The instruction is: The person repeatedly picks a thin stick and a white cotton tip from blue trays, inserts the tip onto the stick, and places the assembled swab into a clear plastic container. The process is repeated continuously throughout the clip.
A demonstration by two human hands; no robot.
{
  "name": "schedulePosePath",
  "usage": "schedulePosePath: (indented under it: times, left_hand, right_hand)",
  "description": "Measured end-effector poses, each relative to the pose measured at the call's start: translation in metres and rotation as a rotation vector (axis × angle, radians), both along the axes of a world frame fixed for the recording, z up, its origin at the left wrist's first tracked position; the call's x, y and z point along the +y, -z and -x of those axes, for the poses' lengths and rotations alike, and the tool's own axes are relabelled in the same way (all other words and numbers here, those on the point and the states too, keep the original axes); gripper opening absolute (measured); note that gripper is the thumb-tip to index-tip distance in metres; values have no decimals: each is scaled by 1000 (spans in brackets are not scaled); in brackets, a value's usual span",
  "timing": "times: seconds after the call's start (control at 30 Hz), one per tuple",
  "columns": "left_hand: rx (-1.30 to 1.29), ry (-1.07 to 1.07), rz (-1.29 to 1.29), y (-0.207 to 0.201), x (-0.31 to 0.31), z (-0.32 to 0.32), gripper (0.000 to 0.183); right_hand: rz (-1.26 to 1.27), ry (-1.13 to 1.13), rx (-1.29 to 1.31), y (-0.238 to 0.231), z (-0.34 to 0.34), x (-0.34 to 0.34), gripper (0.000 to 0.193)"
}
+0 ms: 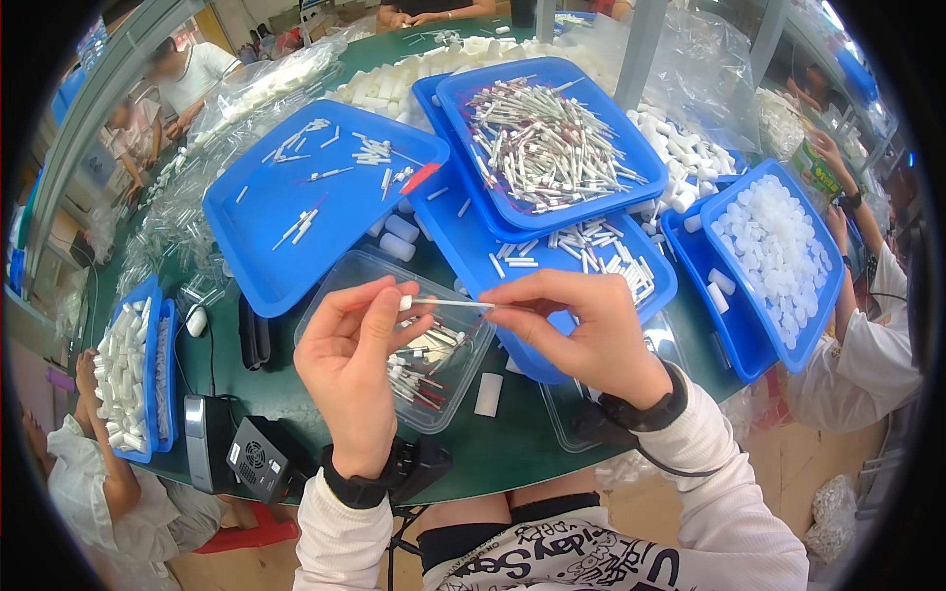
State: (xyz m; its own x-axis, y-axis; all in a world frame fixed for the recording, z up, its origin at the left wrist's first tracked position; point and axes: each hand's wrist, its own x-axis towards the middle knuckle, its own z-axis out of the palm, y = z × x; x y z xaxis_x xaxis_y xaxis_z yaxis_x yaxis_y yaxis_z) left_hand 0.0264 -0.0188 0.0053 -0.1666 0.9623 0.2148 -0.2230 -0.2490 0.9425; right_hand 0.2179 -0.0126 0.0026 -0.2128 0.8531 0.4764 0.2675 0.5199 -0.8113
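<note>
Between my two hands, a thin white stick (453,302) with a small white collar at its left end is held level. My left hand (345,360) pinches the collar end between thumb and fingertips. At the other end, the thumb and forefinger of my right hand (596,330) grip the tip. Below them sits a clear plastic tray (429,419) with similar sticks and some thin red strands, partly hidden by my left hand. A blue tray (286,212) beyond holds a few scattered sticks. To its right, another blue tray (641,177) is heaped with sticks.
A lower blue tray (463,231) holds short white tubes. A white cylinder (488,394) lies near the clear tray. Right, a blue tray (823,325) carries translucent white pieces. A black box (261,458) stands at left. Co-workers sit around the green table (473,463).
</note>
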Motion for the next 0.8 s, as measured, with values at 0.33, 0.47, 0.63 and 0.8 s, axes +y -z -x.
schedulePosePath:
  times: [0.33,0.47,0.63,0.8]
  left_hand:
    - [37,-19,-69,1,-1,0,18]
    - [4,3,-55,1,-1,-1,18]
    - [-6,-11,-31,-1,0,2,18]
    - [0,10,-24,-1,-3,-1,15]
  right_hand:
    - [202,-107,200,-1,-2,0,15]
    - [203,-107,186,2,-2,0,17]
    - [211,-98,197,0,-4,1,16]
    - [211,-107,164,1,-2,1,15]
